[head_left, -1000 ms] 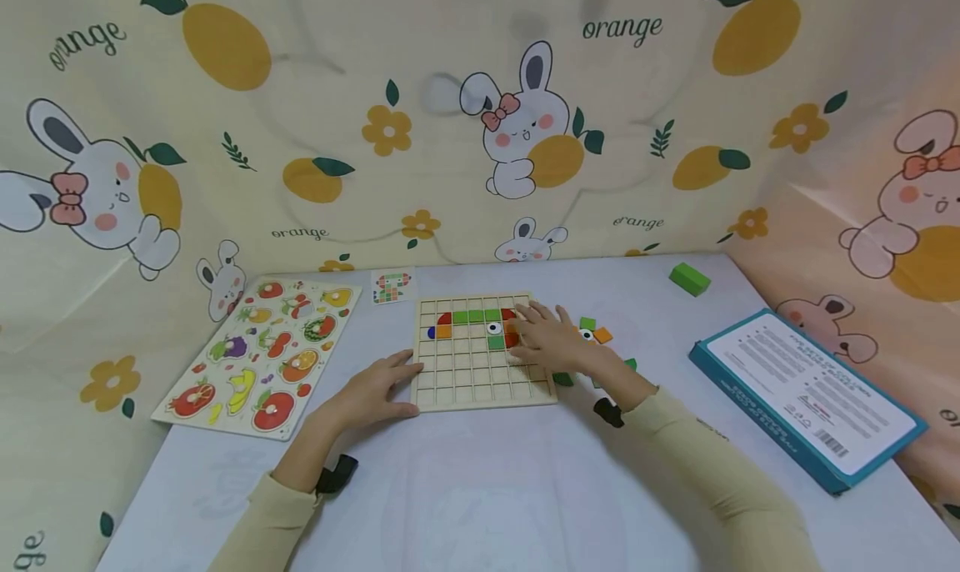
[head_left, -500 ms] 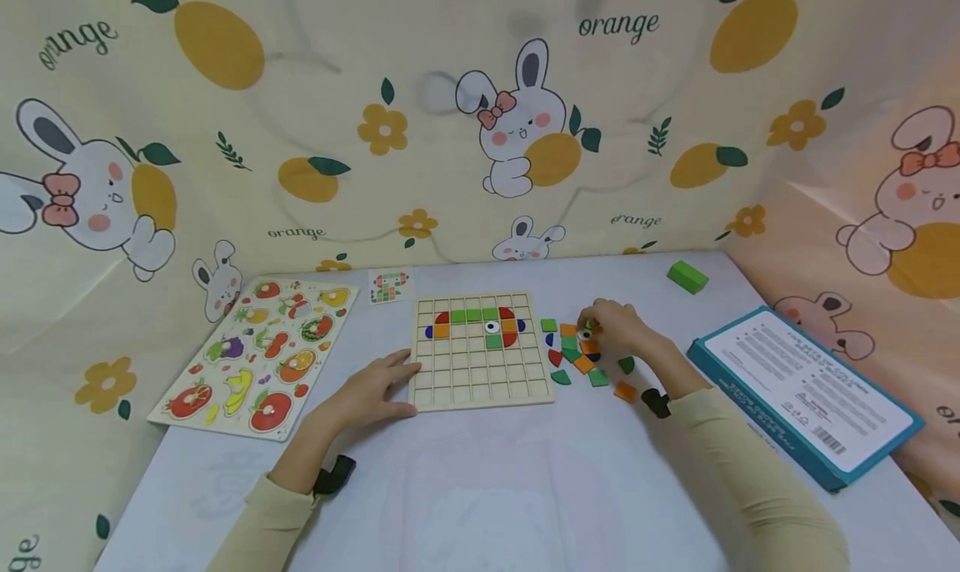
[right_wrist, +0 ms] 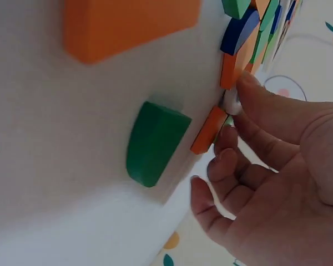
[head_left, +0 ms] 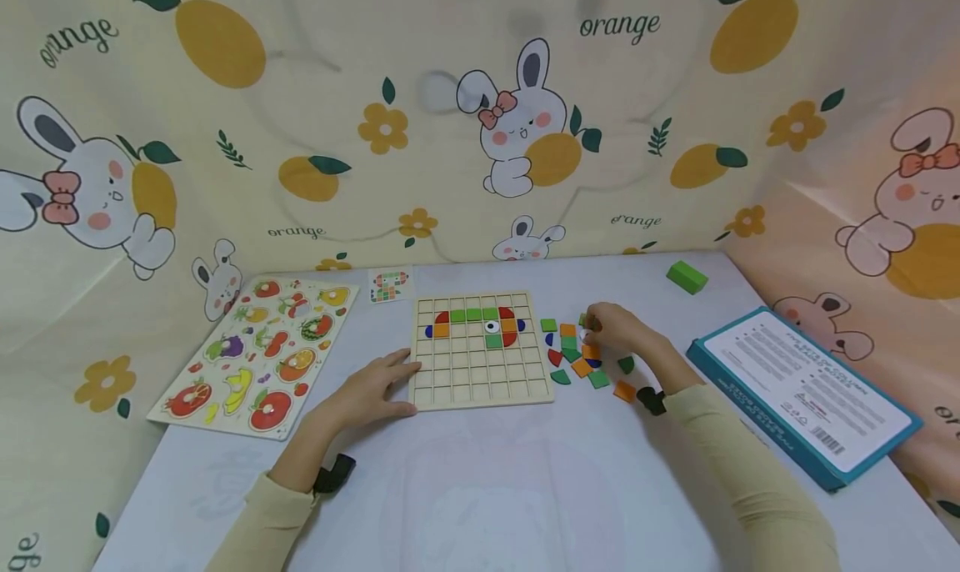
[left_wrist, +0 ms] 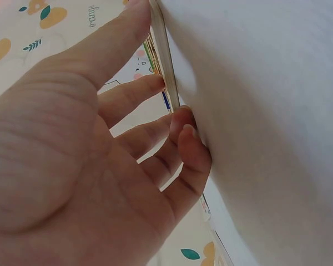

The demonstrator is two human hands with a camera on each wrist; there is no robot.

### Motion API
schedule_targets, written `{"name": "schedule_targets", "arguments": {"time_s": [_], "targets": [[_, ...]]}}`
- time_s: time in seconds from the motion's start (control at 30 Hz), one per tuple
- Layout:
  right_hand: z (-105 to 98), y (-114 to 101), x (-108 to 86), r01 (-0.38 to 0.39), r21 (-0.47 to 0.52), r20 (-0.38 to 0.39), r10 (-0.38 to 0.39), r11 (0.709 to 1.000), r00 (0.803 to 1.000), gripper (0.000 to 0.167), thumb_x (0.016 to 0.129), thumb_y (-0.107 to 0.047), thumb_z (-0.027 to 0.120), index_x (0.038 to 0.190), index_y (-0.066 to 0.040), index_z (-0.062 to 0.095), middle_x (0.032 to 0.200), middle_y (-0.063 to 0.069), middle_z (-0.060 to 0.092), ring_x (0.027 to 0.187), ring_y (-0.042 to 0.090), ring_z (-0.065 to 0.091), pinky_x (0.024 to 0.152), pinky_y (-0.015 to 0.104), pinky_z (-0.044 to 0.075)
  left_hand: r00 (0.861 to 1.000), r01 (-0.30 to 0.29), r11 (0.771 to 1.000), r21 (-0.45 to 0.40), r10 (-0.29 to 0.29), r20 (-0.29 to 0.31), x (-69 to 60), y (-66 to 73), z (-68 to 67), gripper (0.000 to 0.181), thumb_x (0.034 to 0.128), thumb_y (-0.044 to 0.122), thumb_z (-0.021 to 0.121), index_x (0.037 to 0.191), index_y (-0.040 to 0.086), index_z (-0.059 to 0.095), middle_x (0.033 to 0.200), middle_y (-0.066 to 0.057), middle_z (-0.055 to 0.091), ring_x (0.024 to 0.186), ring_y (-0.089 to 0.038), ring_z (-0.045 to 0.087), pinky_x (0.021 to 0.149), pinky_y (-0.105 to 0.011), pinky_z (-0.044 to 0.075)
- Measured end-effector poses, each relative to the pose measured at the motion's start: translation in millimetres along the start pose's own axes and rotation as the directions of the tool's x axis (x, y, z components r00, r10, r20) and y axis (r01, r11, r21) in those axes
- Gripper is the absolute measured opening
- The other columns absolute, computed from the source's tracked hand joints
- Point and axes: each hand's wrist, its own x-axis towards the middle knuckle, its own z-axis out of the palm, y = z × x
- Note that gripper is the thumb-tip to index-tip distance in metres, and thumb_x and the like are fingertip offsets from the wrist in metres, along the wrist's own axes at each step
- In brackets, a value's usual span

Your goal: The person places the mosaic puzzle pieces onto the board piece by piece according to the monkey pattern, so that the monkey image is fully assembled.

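Observation:
A wooden grid board (head_left: 480,380) lies mid-table, with red, green, orange and blue tiles and a round eye piece (head_left: 492,327) in its upper cells. My left hand (head_left: 371,393) rests at the board's left edge, fingers and thumb touching it; the left wrist view shows the fingertips along the board's side (left_wrist: 167,61). To the right of the board, my right hand (head_left: 626,334) is over a cluster of loose tiles (head_left: 569,344). In the right wrist view, its thumb and fingers pinch a small white round piece (right_wrist: 232,102), partly hidden, beside an orange tile (right_wrist: 209,130).
A fruit picture board (head_left: 255,355) lies at the left, with a small pattern card (head_left: 390,285) near the back. At the right are a green block (head_left: 687,277) and a blue box (head_left: 810,397). A green quarter-round tile (head_left: 626,364) and an orange tile (head_left: 625,391) lie apart.
My right hand has moved right, from the board to the loose tiles, uncovering the red, orange and blue tiles at the board's right. Some loose tiles shifted slightly. The left hand stays put.

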Motion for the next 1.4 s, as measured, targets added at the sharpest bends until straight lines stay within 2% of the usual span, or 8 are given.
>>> {"name": "schedule_targets", "arguments": {"time_s": [0.2,0.27,0.4,0.63,0.83,0.97,1.17,1.4], "targets": [[6.0,-0.7,6.9,0.083,0.061,-0.093,-0.078,0.995,0.993,0.007,0.093,-0.003,0.066,0.097,-0.001,0.061,0.09,0.01,0.059,0.085,0.027,0.053,0.077,0.037,0.049,1.0,-0.006,1.0,0.014,0.006,-0.001,1.2,-0.7,0.2,0.075,0.0851,0.041,0.078,0.147,0.01,0.05,0.159,-0.021,0.031,0.143,-0.044,0.032,0.111,-0.059,0.034],[9.1,-6.3,12.5,0.127,0.09,-0.133,-0.114,0.988,0.985,0.004,0.095,-0.002,0.064,0.098,-0.002,0.062,0.091,0.01,0.061,0.085,0.027,0.054,0.077,0.036,0.049,1.0,-0.006,1.0,0.01,0.006,-0.002,1.5,-1.0,0.4,0.075,0.085,0.04,0.079,0.147,0.009,0.05,0.159,-0.02,0.03,0.143,-0.044,0.032,0.111,-0.059,0.034],[17.5,-26.7,28.0,0.217,0.187,-0.167,-0.186,0.958,0.968,0.01,0.096,-0.002,0.062,0.105,-0.003,0.066,0.097,0.009,0.062,0.083,0.025,0.053,0.072,0.033,0.049,1.0,0.002,1.0,0.0,-0.002,0.0,1.7,-1.0,0.2,0.075,0.0849,0.04,0.079,0.147,0.009,0.05,0.159,-0.02,0.03,0.143,-0.043,0.031,0.112,-0.058,0.033],[37.6,-78.8,59.0,0.348,0.286,-0.092,-0.335,0.893,0.938,0.019,0.096,0.001,0.061,0.112,0.002,0.071,0.106,0.012,0.067,0.071,0.017,0.053,0.061,0.025,0.047,1.0,-0.006,1.0,-0.008,0.006,-0.001,1.0,-1.0,0.9,0.075,0.0851,0.039,0.079,0.147,0.009,0.05,0.159,-0.021,0.03,0.142,-0.044,0.032,0.111,-0.058,0.034],[49.3,-116.5,78.9,0.382,0.311,-0.043,-0.389,0.87,0.92,0.022,0.094,0.004,0.063,0.115,0.004,0.071,0.103,0.014,0.065,0.071,0.018,0.056,0.063,0.025,0.048,1.0,0.0,1.0,-0.015,0.0,0.005,1.2,-0.5,-0.5,0.075,0.0851,0.039,0.079,0.148,0.01,0.049,0.159,-0.02,0.03,0.143,-0.043,0.031,0.112,-0.057,0.033],[52.8,-131.3,90.2,0.385,0.304,-0.016,-0.4,0.871,0.917,0.019,0.091,0.004,0.068,0.109,0.002,0.071,0.094,0.011,0.063,0.081,0.02,0.056,0.07,0.027,0.049,1.0,-0.001,1.0,-0.012,0.001,0.009,1.3,-0.5,-2.0,0.075,0.0852,0.04,0.079,0.148,0.009,0.049,0.159,-0.02,0.03,0.143,-0.044,0.032,0.111,-0.058,0.034],[60.8,-145.1,101.6,0.378,0.288,-0.013,-0.392,0.88,0.92,0.01,0.087,0.003,0.073,0.096,0.001,0.068,0.088,0.009,0.062,0.083,0.02,0.055,0.074,0.028,0.049,1.0,0.002,1.0,-0.025,-0.002,0.009,0.5,-1.4,-2.1,0.075,0.0851,0.04,0.079,0.148,0.009,0.049,0.159,-0.02,0.03,0.143,-0.044,0.031,0.111,-0.059,0.034],[70.4,-153.5,95.9,0.353,0.165,-0.041,-0.352,0.921,0.935,0.009,0.088,-0.002,0.074,0.096,-0.003,0.069,0.087,0.005,0.063,0.083,0.019,0.056,0.076,0.031,0.049,1.0,-0.022,1.0,-0.021,0.022,0.001,1.1,-1.4,-1.6,0.075,0.0856,0.04,0.078,0.147,0.009,0.05,0.158,-0.021,0.031,0.142,-0.044,0.032,0.111,-0.058,0.034]]}}
